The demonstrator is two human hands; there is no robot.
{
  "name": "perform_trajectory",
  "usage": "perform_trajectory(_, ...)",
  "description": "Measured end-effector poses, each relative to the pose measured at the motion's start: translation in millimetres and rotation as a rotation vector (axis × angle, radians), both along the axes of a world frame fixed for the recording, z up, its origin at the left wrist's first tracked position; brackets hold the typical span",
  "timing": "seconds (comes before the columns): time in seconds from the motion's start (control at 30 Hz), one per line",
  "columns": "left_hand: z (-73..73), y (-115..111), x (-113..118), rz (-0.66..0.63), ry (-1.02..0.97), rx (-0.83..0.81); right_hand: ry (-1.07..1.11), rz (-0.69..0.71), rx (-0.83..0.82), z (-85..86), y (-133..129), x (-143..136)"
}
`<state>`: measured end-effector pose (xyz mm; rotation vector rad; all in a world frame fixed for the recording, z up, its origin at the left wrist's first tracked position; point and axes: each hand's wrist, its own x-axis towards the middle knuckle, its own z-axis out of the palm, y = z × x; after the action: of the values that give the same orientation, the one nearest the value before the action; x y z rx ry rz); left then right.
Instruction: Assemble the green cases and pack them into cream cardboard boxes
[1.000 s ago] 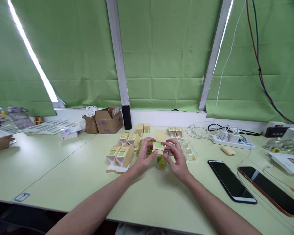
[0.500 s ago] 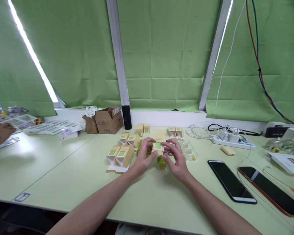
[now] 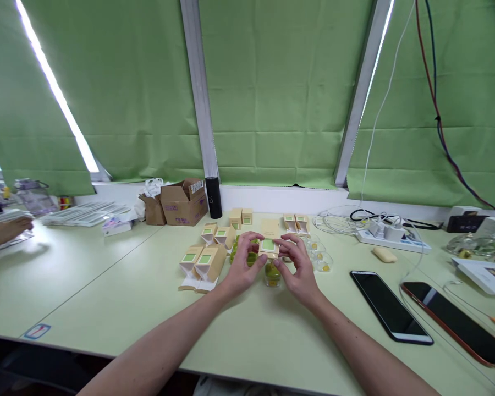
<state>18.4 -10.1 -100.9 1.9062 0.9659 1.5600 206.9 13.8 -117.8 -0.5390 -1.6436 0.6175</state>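
Observation:
A small tan cardboard box (image 3: 268, 246) with a green square on its face is pinched between my left hand (image 3: 244, 265) and my right hand (image 3: 300, 269). Fingers of each hand press on opposite sides of it. Just below, a clear cup (image 3: 273, 278) with green and yellow contents stands on the table, near my right thumb. Several green pieces (image 3: 247, 258) lie partly hidden behind my left hand. To the left are open boxes (image 3: 210, 263) of the same kind with their flaps out. Clear cups (image 3: 324, 263) with yellow bits stand beyond my right hand.
Further boxes (image 3: 241, 217) and a brown carton (image 3: 183, 203) sit at the back, beside a black cylinder (image 3: 213, 198). On the right lie two phones (image 3: 390, 305), a power strip (image 3: 396, 240) and loose cables. At far left is another person's hand (image 3: 8, 231).
The box between my hands has tilted and shifted slightly to the right. At far left, the other person's hand has moved right and a little lower, and the raised white frame is down.

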Motion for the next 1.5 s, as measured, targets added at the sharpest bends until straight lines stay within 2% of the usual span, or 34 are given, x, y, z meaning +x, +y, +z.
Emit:
perform_trajectory(0.6,-4.5,5.3,-0.5,0.067,0.039,0.051,0.011,-0.002,-0.028,0.8,-0.3,-0.5)
perform_trajectory(1.5,-4.8,5.2,2.7,0.129,0.021,0.022,0.014,-0.020,-0.029,-2.7,2.5,-2.5)
